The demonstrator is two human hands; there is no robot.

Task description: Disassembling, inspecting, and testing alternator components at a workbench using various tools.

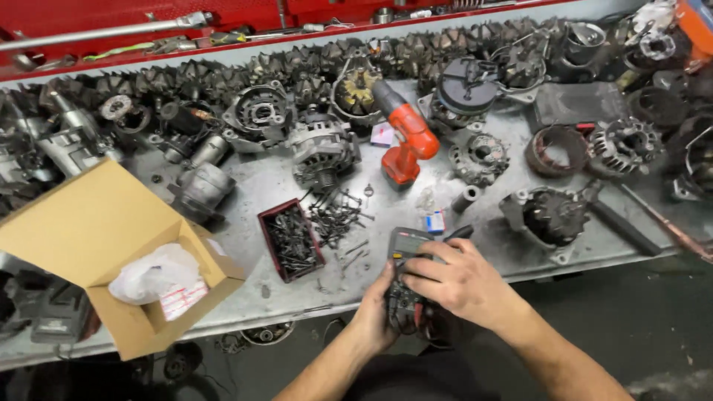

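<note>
Cluttered metal workbench (252, 186): our left hand (377, 315) and right hand (457, 282) both grasp a multimeter (405, 252), hiding its lower body.

Both bare forearms rise from the bottom edge toward the near edge of the counter (520, 263), converging at a meter (407, 245) held just over that edge. The left hand (377, 315) sits under and to the left of the meter, palm cupping its lower body, thumb lying up along its left side; its fingers are hidden beneath. The right hand (460, 282) comes in from the right, wrist bent slightly, palm down over the meter's lower right half. Its fingers (431, 260) are spread and curled across the face, tips pointing left, knuckles raised. Both grips are closed round the meter.
</note>
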